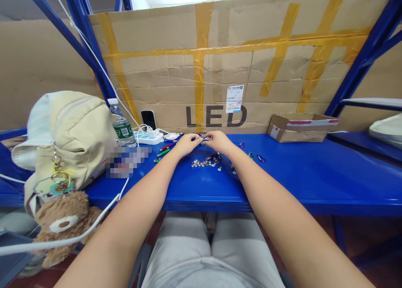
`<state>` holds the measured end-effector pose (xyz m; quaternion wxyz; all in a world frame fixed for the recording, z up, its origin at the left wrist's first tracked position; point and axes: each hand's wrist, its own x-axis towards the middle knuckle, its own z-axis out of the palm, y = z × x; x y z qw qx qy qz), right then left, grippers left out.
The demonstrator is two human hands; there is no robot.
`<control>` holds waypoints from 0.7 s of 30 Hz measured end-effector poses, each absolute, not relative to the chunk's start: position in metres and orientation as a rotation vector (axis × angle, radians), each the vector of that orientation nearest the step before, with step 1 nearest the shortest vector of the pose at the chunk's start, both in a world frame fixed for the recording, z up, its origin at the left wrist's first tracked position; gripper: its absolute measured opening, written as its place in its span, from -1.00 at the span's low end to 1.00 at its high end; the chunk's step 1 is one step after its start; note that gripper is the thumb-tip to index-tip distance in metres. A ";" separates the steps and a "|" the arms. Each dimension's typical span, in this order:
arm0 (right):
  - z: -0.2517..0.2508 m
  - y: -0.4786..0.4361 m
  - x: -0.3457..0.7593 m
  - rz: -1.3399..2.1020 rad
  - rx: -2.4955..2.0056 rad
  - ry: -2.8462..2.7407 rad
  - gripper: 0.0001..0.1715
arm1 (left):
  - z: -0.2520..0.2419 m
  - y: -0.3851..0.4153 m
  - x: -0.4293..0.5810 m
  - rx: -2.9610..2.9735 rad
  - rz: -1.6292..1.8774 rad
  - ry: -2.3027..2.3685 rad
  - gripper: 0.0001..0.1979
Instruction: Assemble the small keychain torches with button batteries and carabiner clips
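Hands: left hand (pixel 186 144) and right hand (pixel 220 142) pinched together on small part (pixel 203 138) over blue worktop (pixel 282 175); needed fingertip grip kept above silver discs (pixel 204 163).

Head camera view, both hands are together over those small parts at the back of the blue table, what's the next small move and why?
Probably bring the left hand back to the pile of small silver round pieces to pick one up. Both hands meet on a small coloured part, the right hand touching it too, and the pile lies just in front on the blue table. What the part is cannot be told.
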<state>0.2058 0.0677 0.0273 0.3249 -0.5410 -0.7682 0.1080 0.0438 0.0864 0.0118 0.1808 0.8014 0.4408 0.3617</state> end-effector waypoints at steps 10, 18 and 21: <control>0.027 0.073 0.213 0.126 -1.394 -2.039 -0.71 | 0.015 0.084 0.050 1.764 1.070 1.002 -0.73; 0.022 0.074 0.209 0.516 -1.273 -1.743 -0.67 | 0.015 0.087 0.050 1.498 0.999 0.843 -0.80; 0.020 0.075 0.207 0.517 -1.210 -1.732 -0.70 | 0.014 0.088 0.048 1.575 1.027 0.815 -0.79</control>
